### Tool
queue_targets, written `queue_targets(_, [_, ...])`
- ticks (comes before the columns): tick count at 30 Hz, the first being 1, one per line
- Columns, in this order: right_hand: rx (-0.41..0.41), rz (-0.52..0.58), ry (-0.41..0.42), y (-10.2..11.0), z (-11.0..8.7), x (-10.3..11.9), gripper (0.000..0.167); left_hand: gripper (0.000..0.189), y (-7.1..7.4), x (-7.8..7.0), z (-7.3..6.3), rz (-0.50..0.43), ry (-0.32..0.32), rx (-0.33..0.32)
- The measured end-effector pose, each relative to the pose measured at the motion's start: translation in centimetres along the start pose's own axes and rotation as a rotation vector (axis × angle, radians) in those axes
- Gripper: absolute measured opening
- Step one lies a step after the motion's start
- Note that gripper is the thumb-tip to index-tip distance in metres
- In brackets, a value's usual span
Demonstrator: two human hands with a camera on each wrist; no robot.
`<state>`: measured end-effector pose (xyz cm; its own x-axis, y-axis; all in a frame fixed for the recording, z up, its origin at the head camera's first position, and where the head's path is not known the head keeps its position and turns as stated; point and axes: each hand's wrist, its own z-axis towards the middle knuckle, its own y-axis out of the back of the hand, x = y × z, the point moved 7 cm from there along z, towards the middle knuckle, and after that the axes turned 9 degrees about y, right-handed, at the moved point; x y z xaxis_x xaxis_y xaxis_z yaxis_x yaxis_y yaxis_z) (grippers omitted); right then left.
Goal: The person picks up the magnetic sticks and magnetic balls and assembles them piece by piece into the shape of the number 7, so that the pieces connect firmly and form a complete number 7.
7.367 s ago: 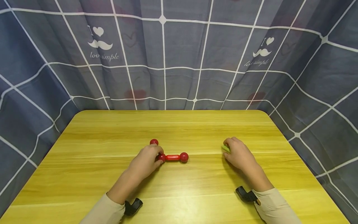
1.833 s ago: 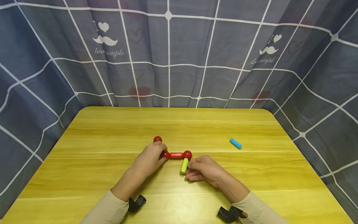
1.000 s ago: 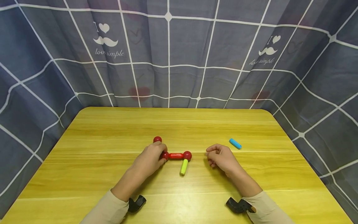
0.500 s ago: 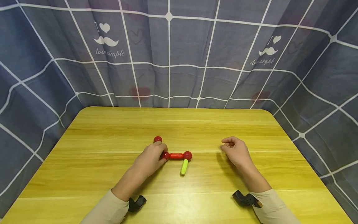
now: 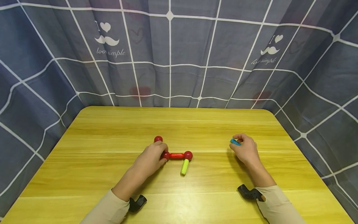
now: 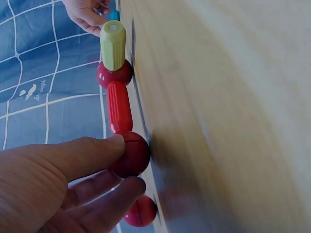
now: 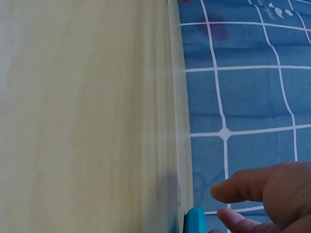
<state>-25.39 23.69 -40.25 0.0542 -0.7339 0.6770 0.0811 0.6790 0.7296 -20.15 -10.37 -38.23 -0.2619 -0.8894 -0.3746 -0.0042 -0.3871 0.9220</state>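
My left hand grips a red ball at the bend of a ball-and-rod toy lying on the table. From that ball a red rod runs right to another red ball. A yellow-green rod extends from this ball toward the front edge. Behind my left fingers shows a further red ball; what links it is hidden. At the right, my right hand has thumb and fingers spread around a loose blue rod. In the right wrist view, the thumb stands apart from the blue rod.
The wooden table has a curtain with white grid lines along its back and sides. Black wrist mounts stick out from both sleeves.
My right hand set the yellow-green rod at the right-hand red ball, let go, and moved right and back to the blue rod. My left hand has stayed on its ball.
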Motion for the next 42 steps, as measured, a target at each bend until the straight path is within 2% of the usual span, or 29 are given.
queue_targets(7, [0.020,-0.053,-0.009,-0.1,0.4,-0.7,0.041,0.024,0.1,0.0,0.0,-0.011,0.004,0.005])
queue_targets(19, [0.092,-0.059,-0.035,-0.6,0.3,-1.2,0.037,0.024,0.1,-0.1,0.0,-0.013,0.001,0.003])
queue_targets(42, [0.117,-0.139,0.017,-0.7,-1.2,-0.5,0.029,0.023,0.2,-0.1,-0.1,-0.021,0.005,-0.001])
